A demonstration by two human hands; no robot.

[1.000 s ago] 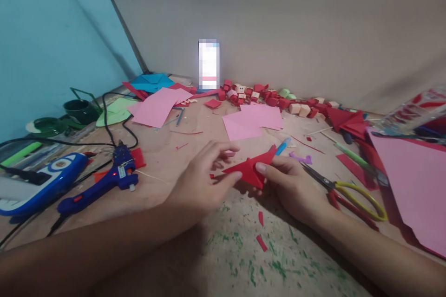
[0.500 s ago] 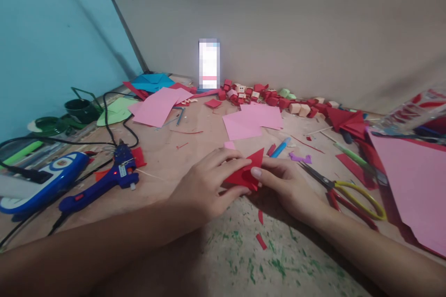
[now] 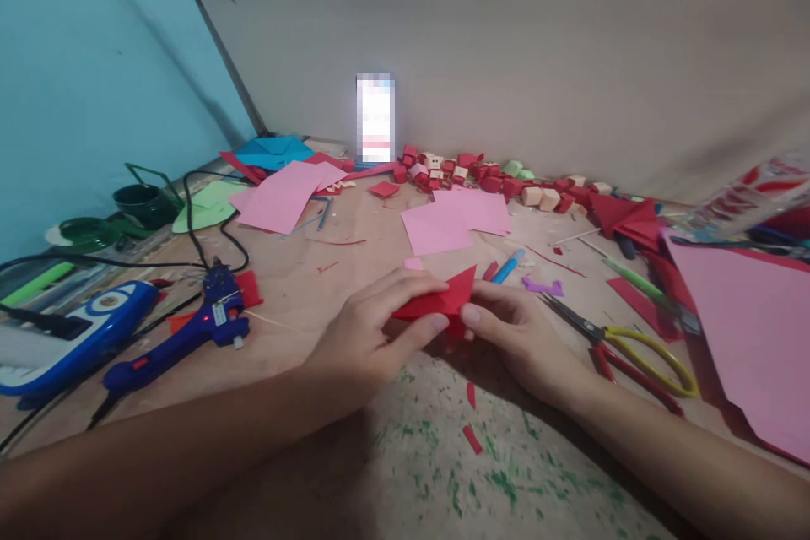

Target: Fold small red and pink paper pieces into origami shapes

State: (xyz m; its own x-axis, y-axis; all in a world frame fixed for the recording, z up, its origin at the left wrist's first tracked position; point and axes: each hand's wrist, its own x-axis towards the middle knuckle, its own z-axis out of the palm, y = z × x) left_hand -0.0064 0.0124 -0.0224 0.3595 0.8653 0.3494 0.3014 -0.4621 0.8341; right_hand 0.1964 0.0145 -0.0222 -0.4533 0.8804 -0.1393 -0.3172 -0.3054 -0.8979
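Between my two hands is a folded piece of red paper (image 3: 446, 299), with one pointed corner sticking up. My left hand (image 3: 380, 325) grips its left side, thumb in front and fingers over the back. My right hand (image 3: 519, 333) pinches the lower right part with the thumb in front; its other fingertips are partly hidden behind the paper. Small red scraps (image 3: 472, 439) lie on the table below the hands. Behind them are pink sheets (image 3: 436, 228), and a blue pen (image 3: 508, 267) lies just beyond my right hand.
A blue glue gun (image 3: 183, 329) and a power strip (image 3: 82, 337) with cables are at the left. Scissors (image 3: 645, 359) lie right of my right hand, near a large pink sheet (image 3: 747, 337). A lit phone (image 3: 375, 118) stands at the back beside small paper cubes (image 3: 494, 177).
The red paper has tilted between my hands, its lower edge now angled differently. My left thumb has moved up from below onto the front of the paper.
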